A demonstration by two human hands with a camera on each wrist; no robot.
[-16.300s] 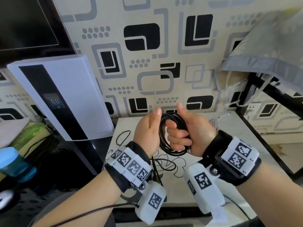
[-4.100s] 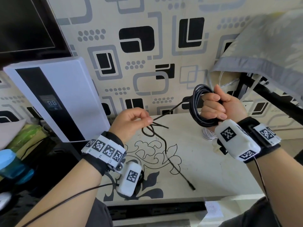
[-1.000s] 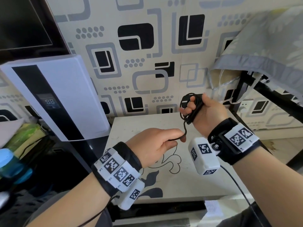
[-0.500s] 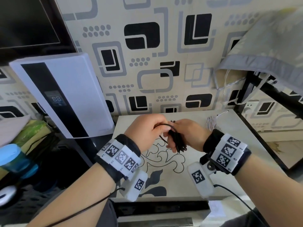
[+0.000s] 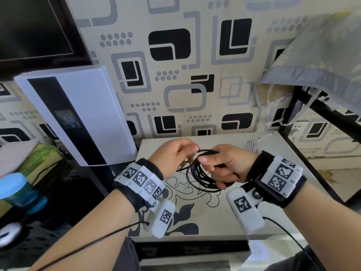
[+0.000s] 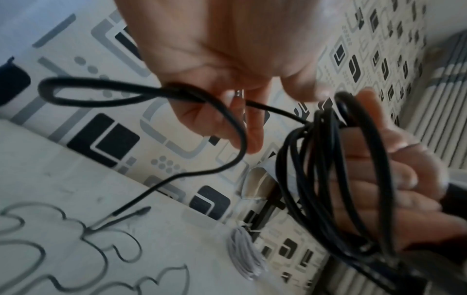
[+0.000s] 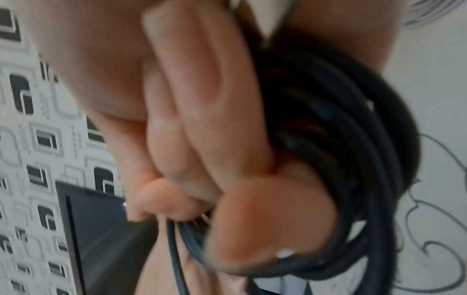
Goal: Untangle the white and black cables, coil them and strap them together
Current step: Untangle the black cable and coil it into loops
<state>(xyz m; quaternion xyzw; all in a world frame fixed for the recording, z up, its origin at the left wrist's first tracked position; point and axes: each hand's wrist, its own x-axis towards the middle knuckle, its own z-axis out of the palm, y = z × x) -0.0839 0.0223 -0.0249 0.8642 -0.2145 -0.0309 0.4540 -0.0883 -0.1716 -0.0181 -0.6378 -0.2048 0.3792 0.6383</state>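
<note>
The black cable (image 5: 201,178) hangs as a round coil of several loops over the patterned table (image 5: 211,222). My right hand (image 5: 214,163) grips the coil at its top with thumb and curled fingers; the right wrist view shows the coil (image 7: 328,123) wrapped round my right hand's fingers (image 7: 202,119). My left hand (image 5: 185,152) pinches the cable's loose end (image 6: 141,93) just left of the coil (image 6: 328,169); the tail droops to the tabletop. The white cable (image 5: 252,146), a tight bundle (image 6: 243,251), lies on the table's far right, untouched.
A white appliance with a digital display (image 5: 78,114) leans at the table's left, under a dark screen (image 5: 35,26). A blue-lidded bottle (image 5: 17,192) stands low on the left. Grey cloth (image 5: 316,61) drapes over a black frame at the right.
My right hand has come down from near the wall to just above the table. The black cable, bunched half a second ago, now hangs as open round loops, with my left hand at its top.
</note>
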